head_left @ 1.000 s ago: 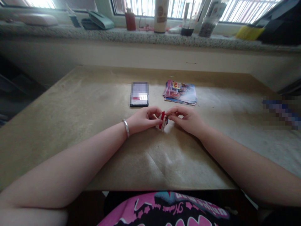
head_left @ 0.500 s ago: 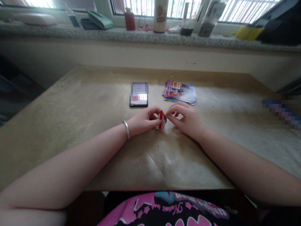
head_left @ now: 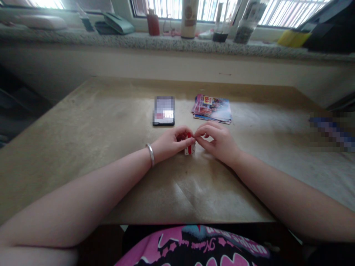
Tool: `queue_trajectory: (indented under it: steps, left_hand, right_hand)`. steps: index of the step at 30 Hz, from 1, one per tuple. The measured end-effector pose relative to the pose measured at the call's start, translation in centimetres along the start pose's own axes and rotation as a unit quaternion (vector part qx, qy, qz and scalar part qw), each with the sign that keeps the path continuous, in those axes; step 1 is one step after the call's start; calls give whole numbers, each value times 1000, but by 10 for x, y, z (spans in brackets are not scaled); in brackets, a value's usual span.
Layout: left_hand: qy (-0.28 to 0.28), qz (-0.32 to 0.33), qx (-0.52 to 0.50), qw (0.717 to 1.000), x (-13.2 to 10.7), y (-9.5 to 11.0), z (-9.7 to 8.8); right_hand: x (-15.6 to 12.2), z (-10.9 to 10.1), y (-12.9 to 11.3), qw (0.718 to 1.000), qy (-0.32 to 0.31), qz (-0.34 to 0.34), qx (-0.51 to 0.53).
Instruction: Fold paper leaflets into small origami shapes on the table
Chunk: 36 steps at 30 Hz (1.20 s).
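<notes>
Both my hands meet at the middle of the brown table (head_left: 83,147). Between them stands a small folded piece of red and white paper (head_left: 189,147). My left hand (head_left: 172,143), with a silver bangle on its wrist, pinches the paper from the left with thumb and fingers closed. My right hand (head_left: 217,140) pinches its top from the right, fingers curled. Most of the paper is hidden by my fingers.
A phone (head_left: 164,111) lies just beyond my hands. To its right is a stack of colourful printed sheets (head_left: 213,108). A window sill (head_left: 166,42) behind the table carries bottles, a red cup and a green case. A blurred blue item (head_left: 332,133) lies at the right edge.
The two hands have drawn closer together and slightly left. The paper piece now stands more upright and narrower between the fingertips.
</notes>
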<state>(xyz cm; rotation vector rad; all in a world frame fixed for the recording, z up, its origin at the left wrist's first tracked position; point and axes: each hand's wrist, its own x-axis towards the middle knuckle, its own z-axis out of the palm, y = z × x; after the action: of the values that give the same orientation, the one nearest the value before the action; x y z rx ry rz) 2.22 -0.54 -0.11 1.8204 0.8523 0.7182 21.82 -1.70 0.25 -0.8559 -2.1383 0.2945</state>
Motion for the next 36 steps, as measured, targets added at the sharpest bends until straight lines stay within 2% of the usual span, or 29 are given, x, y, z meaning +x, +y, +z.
queue_trajectory:
  steps: [5, 14, 21, 25, 31, 36]
  left_hand:
    - [6, 4, -19, 1000, -1, 3, -2]
    - [26, -10, 2, 1000, 0, 1, -1]
    - [30, -17, 17, 999, -1, 2, -2]
    - [42, 1, 49, 998, -2, 2, -2]
    - [42, 0, 24, 999, -1, 3, -1]
    - [65, 0, 28, 998, -1, 4, 0]
  right_hand:
    - [0, -1, -3, 999, 14, 19, 31]
    - [1, 3, 1, 998, 39, -27, 41]
    - [0, 2, -1, 998, 43, -32, 23]
    - [0, 3, -1, 999, 43, -31, 6]
    - [0, 4, 1, 998, 41, -39, -8]
    - [0, 3, -1, 998, 38, -43, -13]
